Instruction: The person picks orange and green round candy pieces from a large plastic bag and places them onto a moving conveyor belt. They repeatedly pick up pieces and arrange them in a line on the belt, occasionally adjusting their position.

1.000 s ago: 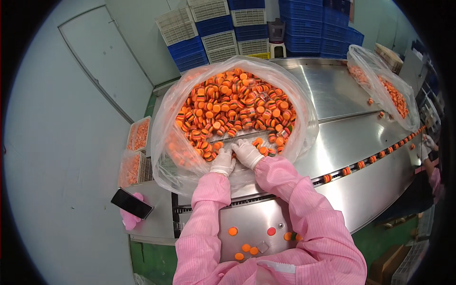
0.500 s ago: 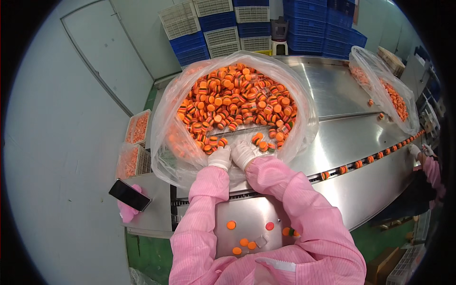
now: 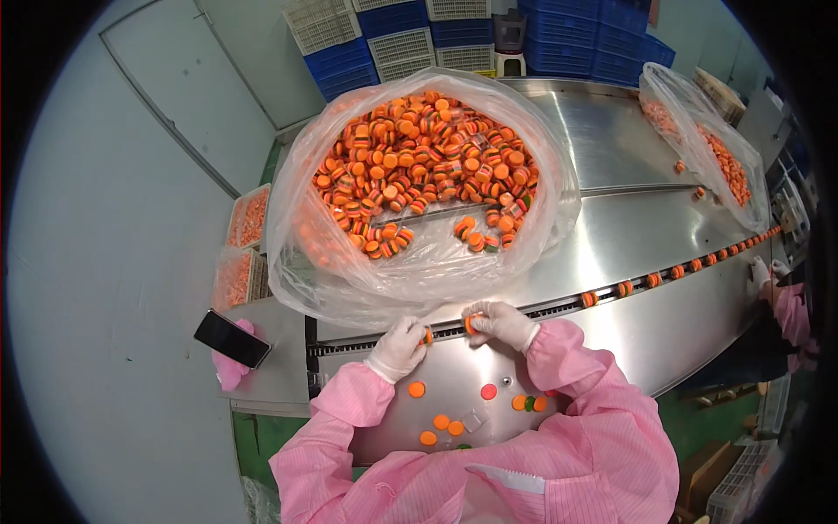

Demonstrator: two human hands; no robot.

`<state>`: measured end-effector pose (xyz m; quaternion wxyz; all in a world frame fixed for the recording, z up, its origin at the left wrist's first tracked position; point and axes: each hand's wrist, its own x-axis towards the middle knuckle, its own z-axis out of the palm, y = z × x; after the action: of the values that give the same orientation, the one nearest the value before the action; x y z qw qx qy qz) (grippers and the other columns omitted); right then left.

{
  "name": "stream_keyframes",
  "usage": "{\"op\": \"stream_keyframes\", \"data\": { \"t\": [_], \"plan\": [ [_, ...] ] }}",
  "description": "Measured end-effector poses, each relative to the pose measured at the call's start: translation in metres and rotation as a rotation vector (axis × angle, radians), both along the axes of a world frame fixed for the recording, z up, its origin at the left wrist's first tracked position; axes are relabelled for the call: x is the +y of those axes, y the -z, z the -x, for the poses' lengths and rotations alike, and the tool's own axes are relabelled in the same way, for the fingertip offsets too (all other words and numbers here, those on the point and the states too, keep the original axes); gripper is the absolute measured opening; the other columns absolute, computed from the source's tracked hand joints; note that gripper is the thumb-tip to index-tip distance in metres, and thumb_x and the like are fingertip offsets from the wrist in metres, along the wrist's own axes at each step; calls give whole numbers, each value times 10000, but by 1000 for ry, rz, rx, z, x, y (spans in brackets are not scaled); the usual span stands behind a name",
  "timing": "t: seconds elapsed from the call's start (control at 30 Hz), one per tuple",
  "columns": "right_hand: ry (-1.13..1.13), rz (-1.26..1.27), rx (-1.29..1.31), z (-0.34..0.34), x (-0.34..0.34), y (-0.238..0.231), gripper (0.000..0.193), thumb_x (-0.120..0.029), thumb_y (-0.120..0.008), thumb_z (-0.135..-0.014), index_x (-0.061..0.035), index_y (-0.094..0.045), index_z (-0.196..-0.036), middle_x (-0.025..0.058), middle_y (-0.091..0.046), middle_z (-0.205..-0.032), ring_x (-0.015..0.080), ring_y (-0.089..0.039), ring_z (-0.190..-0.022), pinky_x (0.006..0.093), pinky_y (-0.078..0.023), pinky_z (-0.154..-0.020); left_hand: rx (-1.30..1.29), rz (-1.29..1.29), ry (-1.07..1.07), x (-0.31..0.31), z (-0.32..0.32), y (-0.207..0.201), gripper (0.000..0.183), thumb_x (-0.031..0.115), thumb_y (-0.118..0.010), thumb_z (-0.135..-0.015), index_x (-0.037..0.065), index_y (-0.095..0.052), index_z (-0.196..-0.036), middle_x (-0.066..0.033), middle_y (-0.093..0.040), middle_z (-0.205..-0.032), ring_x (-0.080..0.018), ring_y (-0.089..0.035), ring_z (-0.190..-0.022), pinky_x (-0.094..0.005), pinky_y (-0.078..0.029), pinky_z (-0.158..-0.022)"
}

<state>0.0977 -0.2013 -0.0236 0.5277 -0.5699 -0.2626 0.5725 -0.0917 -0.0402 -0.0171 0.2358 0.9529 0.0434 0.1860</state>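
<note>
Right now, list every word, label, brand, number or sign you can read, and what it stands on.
No text can be read anywhere in this view.
Phone: dark face, no lettering discernible.
Stacked crates: too small to tell.
Striped pieces: no readable print.

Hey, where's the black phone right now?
In the head view, the phone rests on a pink object on the left side of the metal counter, left of your left hand.

Black phone (image 3: pixel 231 339) on pink object (image 3: pixel 230 372), stacked blue crates (image 3: pixel 557 45)
</note>
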Motion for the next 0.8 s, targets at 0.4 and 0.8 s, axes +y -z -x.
{"op": "stream_keyframes", "data": {
  "t": [0.4, 0.8],
  "plan": [
    [-59, 441, -1317, -19, -19, -7, 295, -322, -629, -756, -59, -519, -834, 179, -601, -736, 345, -596, -724, 432, -455, -627, 15, -240, -141, 75, -65, -22, 112, 106, -611, -727, 68, -572, -825, -127, -510, -872, -302, -530, -802, -390, -452, -709],
    [-393, 159, -1704, -104, 92, -28, 216, -155, -577, -741, -151, -610, -954, 130, -563, -981, 294, -566, -927, 388, -442, -766, 285, -146, -275, 95, -101, 4, 412, 160, -648, -726, 63, -503, -1100, -180, -532, -956, -333, -536, -950, -386, -450, -811]
  ]
}}
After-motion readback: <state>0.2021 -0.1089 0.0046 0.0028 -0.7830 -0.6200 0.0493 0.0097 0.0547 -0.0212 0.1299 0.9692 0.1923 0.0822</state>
